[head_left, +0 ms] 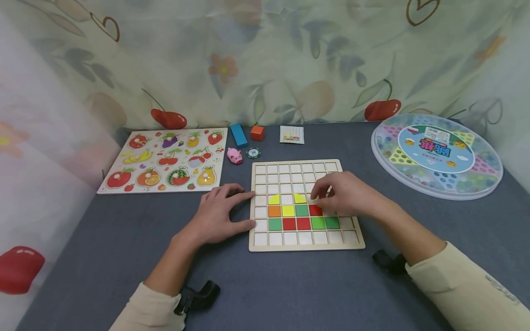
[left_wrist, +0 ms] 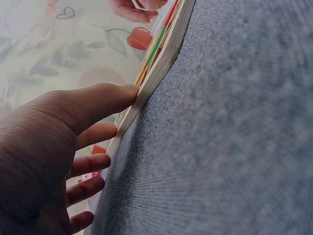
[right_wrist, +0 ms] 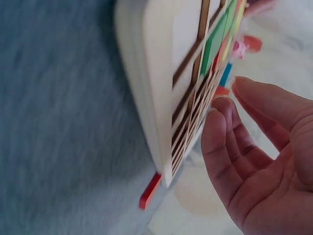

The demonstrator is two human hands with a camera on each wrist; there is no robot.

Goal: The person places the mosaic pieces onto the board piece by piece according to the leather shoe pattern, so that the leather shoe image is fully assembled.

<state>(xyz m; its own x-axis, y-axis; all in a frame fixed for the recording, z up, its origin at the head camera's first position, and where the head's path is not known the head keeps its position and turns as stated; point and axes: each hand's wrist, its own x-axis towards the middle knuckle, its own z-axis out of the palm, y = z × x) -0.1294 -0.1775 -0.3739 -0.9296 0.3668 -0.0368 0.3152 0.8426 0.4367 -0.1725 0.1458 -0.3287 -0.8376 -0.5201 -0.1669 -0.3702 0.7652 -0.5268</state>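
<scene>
A wooden grid board (head_left: 306, 244) lies flat with several coloured tiles in its squares: red, green, orange and yellow. Two yellow pieces with one curved side, one of them a yellow piece (head_left: 300, 198), sit in the row above. My left hand (head_left: 217, 214) rests beside the board, thumb and index fingertips touching its left edge, other fingers spread. Over the board's right part hovers my right hand (head_left: 345, 195), fingers bent near a red tile (head_left: 315, 210). In the right wrist view, a gap shows between thumb and fingers (right_wrist: 215, 129), and no piece is visible there.
Behind the board stand a blue block (head_left: 238, 135), an orange block (head_left: 257, 133), a pink pig (head_left: 234, 156), a chip (head_left: 253, 152) and a pattern card (head_left: 291, 134). A fruit board (head_left: 190, 165) lies left, a round game box (head_left: 439, 184) right. A red piece (right_wrist: 150, 192) lies past the board's edge.
</scene>
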